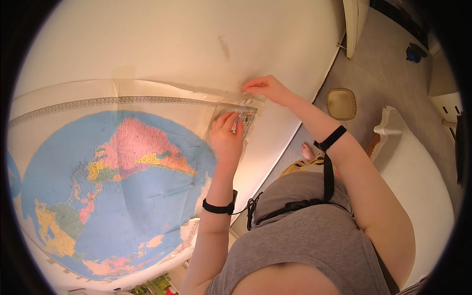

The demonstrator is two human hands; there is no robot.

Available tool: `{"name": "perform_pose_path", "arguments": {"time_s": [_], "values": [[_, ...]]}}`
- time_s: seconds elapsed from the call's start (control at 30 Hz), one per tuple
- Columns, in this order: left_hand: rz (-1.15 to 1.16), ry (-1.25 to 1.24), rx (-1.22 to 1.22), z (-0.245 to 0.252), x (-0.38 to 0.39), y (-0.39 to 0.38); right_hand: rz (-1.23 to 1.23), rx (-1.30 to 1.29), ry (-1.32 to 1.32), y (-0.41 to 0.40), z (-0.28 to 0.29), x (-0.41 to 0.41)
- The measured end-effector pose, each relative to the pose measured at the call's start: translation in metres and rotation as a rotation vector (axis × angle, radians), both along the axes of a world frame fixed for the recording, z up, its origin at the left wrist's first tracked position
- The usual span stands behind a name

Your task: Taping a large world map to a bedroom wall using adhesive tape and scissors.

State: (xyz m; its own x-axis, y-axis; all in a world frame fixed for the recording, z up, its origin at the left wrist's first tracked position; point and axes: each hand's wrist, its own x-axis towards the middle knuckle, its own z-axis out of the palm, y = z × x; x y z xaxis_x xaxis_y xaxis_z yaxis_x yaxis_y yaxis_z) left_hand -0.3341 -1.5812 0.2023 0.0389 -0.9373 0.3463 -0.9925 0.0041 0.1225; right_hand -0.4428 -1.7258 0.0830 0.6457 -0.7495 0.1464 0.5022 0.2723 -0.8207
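A large paper world map (158, 199) hangs against the pale wall (177, 40), creased and torn along its edges. My left hand (226, 136) is at the map's corner, over a block of small printed flags (247, 120). Its thumb and fingers are apart, and no separate object shows between them. Just beyond that corner, my right hand (267, 88) is close to the wall with fingertips drawn together. Whether they pinch something thin is too small to tell. Clear tape (258, 105) appears around the corner, and a yellowed tape strip (123, 73) crosses the map's border.
A beige plastic basin (342, 104) sits on the grey floor (379, 77). To my right is furniture under a white textured cover (413, 173). A door edge (353, 29) stands beyond, and a dark blue item (415, 53) lies on the floor.
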Motion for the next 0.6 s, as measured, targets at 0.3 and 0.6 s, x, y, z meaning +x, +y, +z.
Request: {"name": "perform_pose_path", "arguments": {"time_s": [0.3, 0.6], "values": [[-0.164, -0.427, -0.024, 0.033, -0.014, -0.039, 0.078, -0.092, 0.03, -0.013, -0.008, -0.006], [-0.05, -0.549, 0.259, 0.042, -0.022, -0.037, 0.059, -0.13, 0.0, -0.008, -0.004, 0.002]]}}
